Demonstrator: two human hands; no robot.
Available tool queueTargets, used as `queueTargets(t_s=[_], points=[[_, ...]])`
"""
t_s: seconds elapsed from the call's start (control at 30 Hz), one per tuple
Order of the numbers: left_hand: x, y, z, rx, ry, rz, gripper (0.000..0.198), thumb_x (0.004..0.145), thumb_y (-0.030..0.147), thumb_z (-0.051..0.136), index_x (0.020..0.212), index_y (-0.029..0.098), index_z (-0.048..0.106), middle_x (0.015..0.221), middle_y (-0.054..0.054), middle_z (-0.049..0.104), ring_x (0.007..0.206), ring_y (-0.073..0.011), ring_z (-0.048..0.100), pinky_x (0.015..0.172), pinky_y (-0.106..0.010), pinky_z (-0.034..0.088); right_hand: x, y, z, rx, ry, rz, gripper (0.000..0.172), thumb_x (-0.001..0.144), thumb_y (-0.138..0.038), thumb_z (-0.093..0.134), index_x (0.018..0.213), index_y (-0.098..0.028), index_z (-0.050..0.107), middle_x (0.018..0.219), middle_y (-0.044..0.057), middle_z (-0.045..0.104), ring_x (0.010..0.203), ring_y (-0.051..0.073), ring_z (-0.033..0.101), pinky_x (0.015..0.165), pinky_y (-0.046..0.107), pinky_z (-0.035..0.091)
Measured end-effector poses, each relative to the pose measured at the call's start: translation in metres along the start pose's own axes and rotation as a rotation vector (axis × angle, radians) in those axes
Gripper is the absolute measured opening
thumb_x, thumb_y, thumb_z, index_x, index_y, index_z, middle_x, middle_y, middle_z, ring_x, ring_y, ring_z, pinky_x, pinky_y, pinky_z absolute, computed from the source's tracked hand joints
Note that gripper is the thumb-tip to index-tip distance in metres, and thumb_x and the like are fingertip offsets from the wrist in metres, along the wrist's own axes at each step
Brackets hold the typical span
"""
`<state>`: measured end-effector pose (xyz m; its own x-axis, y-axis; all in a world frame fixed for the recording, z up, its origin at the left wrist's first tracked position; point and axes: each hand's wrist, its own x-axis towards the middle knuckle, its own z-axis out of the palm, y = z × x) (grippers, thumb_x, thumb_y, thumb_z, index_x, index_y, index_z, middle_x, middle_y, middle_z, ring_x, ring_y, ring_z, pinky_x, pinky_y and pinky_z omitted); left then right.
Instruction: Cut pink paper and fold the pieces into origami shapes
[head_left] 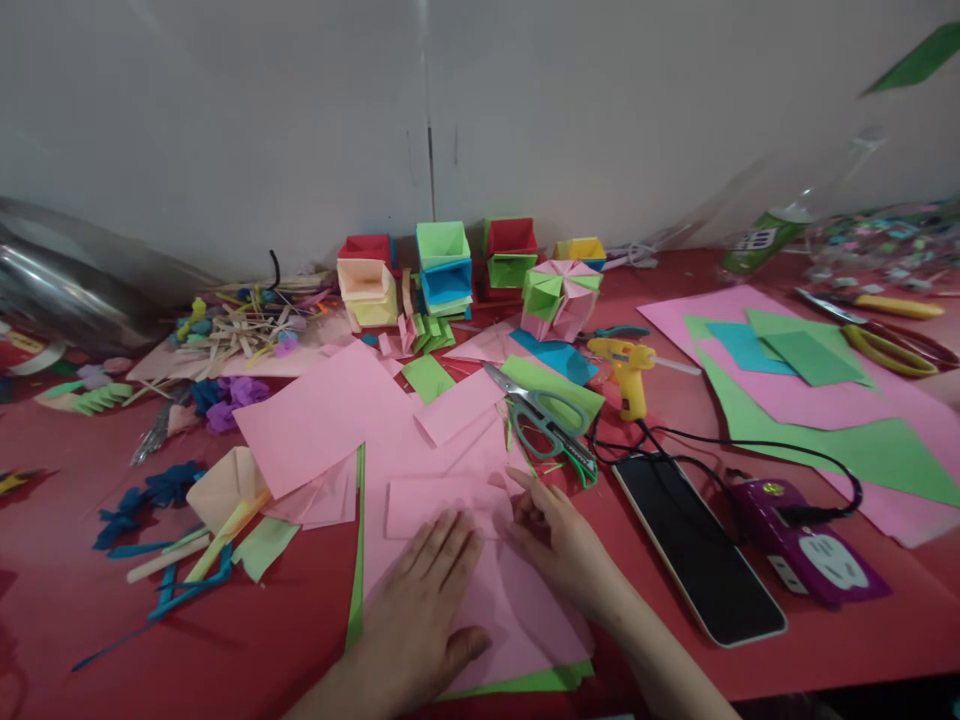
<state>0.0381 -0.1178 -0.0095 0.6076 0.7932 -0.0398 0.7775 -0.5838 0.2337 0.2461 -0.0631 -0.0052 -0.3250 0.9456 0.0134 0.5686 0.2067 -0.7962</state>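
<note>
Pink paper strip (442,493) is set atop pink sheets (517,625); L hand (424,610) is laid flat on it, nothing gripped. R hand (559,535) is half-curled at R end; pinch can't be confirmed. Strip could be skewed if pushed unevenly. R side's crowded by scissors (551,425), glue gun (628,370), phone (701,550).

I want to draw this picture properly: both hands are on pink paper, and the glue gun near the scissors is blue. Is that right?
Almost! The glue gun is yellow, not blue; the head view shows it. The rest is right: the left hand and the right hand are on pink paper, and the glue gun is near the scissors.
</note>
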Motion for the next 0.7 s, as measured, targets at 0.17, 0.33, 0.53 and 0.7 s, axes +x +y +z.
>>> queueTargets(t_s=[0.17,0.33,0.53,0.7], points=[[0.0003,0.0010,-0.0016,0.004,-0.008,0.000,0.077,0.084,0.059,0.035,0.143,0.015,0.013,0.149,-0.008,0.015,0.136,-0.0261,0.012,0.109,-0.039,0.017,-0.0010,-0.0028,-0.0008,-0.011,-0.001,-0.003,0.046,0.081,-0.015,0.051,0.126,-0.015,0.041,0.081,0.004,0.057,0.080,0.019,0.052,0.074,0.032,0.046],[0.0004,0.0002,-0.0014,0.007,0.007,0.004,0.077,0.083,0.060,0.036,0.143,0.016,0.013,0.149,-0.007,0.018,0.135,-0.0262,0.015,0.108,-0.039,0.018,-0.0021,-0.0041,-0.0018,-0.033,-0.003,-0.021,0.045,0.081,-0.011,0.046,0.125,-0.013,0.041,0.082,0.005,0.056,0.080,0.020,0.051,0.074,0.033,0.046],[-0.0003,0.0007,-0.0019,0.003,0.015,0.015,0.076,0.085,0.060,0.031,0.143,0.016,0.011,0.149,-0.006,0.020,0.135,-0.0250,0.016,0.108,-0.038,0.017,-0.0021,-0.0043,-0.0012,-0.064,0.004,-0.041,0.047,0.080,-0.009,0.046,0.126,-0.014,0.041,0.083,0.005,0.057,0.079,0.020,0.050,0.073,0.034,0.046],[-0.0001,0.0005,-0.0029,-0.007,0.006,0.009,0.076,0.084,0.060,0.031,0.143,0.017,0.008,0.149,-0.005,0.017,0.136,-0.0252,0.014,0.109,-0.038,0.015,-0.0041,-0.0052,0.0011,-0.097,0.017,-0.063,0.047,0.079,-0.009,0.049,0.125,-0.015,0.043,0.084,0.006,0.058,0.081,0.022,0.049,0.074,0.036,0.045]])
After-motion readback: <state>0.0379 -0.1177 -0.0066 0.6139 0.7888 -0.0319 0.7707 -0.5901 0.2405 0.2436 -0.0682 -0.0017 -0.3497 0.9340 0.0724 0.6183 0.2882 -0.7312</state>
